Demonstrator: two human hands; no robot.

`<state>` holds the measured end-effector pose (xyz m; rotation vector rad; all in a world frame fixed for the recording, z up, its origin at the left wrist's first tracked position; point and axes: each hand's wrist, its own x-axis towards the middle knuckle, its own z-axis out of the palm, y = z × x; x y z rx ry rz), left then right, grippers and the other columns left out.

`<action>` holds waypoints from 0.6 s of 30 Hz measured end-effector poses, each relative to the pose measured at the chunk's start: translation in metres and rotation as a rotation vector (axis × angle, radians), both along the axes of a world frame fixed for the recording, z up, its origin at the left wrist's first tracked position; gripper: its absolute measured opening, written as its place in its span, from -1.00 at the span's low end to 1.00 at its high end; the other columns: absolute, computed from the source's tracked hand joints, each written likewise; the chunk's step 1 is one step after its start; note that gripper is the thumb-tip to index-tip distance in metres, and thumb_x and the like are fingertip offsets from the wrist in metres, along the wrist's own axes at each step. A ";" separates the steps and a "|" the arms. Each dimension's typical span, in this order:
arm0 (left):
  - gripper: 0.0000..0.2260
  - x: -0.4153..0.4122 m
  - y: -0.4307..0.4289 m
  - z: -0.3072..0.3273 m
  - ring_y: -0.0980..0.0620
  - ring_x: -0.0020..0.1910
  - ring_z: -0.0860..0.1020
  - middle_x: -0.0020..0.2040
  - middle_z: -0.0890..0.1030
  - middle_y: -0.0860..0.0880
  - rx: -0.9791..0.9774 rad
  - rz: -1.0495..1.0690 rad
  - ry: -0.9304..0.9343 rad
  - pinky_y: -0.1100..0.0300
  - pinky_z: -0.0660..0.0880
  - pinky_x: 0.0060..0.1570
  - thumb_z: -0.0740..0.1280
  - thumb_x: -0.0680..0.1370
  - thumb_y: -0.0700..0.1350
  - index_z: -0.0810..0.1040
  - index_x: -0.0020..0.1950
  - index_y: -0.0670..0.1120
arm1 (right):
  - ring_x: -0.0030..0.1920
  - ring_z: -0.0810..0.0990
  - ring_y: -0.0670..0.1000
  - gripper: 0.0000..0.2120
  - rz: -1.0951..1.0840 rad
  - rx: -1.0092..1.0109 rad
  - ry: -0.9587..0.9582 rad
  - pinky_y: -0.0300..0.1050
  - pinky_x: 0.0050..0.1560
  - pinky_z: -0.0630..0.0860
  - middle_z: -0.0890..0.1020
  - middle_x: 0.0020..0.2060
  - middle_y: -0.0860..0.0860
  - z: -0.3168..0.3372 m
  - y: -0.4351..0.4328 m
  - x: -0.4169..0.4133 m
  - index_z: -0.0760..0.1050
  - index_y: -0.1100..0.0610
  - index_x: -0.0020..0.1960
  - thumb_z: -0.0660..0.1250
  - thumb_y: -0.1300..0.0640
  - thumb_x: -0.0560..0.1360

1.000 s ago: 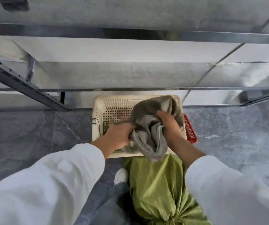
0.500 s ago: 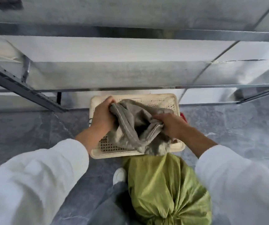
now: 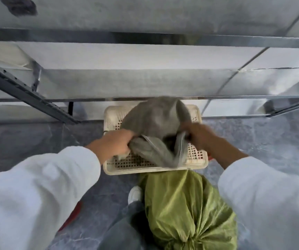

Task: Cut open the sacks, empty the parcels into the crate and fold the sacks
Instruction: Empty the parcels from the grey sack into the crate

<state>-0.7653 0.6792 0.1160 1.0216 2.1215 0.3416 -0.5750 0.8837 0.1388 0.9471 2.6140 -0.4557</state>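
A limp grey sack (image 3: 154, 123) hangs over the cream perforated crate (image 3: 132, 165) on the floor. My left hand (image 3: 116, 145) grips the sack's bunched left edge. My right hand (image 3: 199, 136) grips its right edge near the mouth. The sack bulges upward between both hands and is blurred by motion. A full green sack (image 3: 184, 210), tied at its top, stands upright just in front of the crate, against my leg. What lies inside the crate is hidden by the grey sack.
Metal shelving (image 3: 145, 82) with white boards runs across behind the crate, with a slanted perforated strut (image 3: 24, 91) at left. A red object (image 3: 210, 156) peeks out right of the crate; another red thing (image 3: 73, 215) lies by my left sleeve. My white shoe (image 3: 135, 194) stands on grey stone floor.
Both hands have spread apart and dropped lower on the grey sack. The sack now balloons upward over the crate's far side instead of hanging bunched between the hands.
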 end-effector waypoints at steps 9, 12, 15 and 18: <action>-0.82 -0.014 -0.014 -0.009 -0.09 -0.06 0.60 -0.06 0.61 -0.05 0.199 0.340 0.233 0.03 0.56 -0.11 0.33 0.50 -0.24 0.48 0.00 0.03 | 0.06 0.61 -0.02 -0.58 -0.335 -0.278 0.099 -0.23 -0.09 0.46 0.66 -0.02 -0.04 0.001 -0.016 0.009 0.59 -0.03 0.20 0.33 0.31 0.42; -0.83 -0.006 -0.025 -0.008 -0.05 -0.11 0.62 -0.06 0.63 -0.03 0.102 0.085 0.162 -0.03 0.61 -0.10 0.36 0.52 -0.16 0.55 0.03 0.10 | -0.03 0.60 -0.15 -0.50 -0.488 -0.139 0.389 -0.45 -0.21 0.42 0.66 -0.04 -0.08 -0.002 -0.015 0.010 0.62 -0.09 0.13 0.33 0.43 0.38; -0.75 -0.011 -0.034 -0.011 -0.13 -0.14 0.62 -0.04 0.65 -0.10 0.065 0.191 0.106 -0.14 0.62 -0.08 0.29 0.57 -0.20 0.61 -0.08 0.17 | 0.05 0.63 0.08 -0.64 -0.068 -0.293 0.057 -0.18 -0.04 0.52 0.67 0.03 0.06 0.010 -0.036 0.012 0.61 -0.03 0.16 0.37 0.28 0.43; -0.74 -0.033 -0.025 0.006 -0.13 -0.13 0.63 -0.03 0.66 -0.12 0.089 0.268 0.072 0.02 0.60 -0.14 0.30 0.54 -0.27 0.61 0.13 0.02 | -0.01 0.66 -0.07 -0.51 -0.425 -0.194 0.444 -0.24 0.01 0.55 0.71 -0.05 -0.05 0.029 -0.001 0.002 0.63 -0.10 0.14 0.46 0.29 0.29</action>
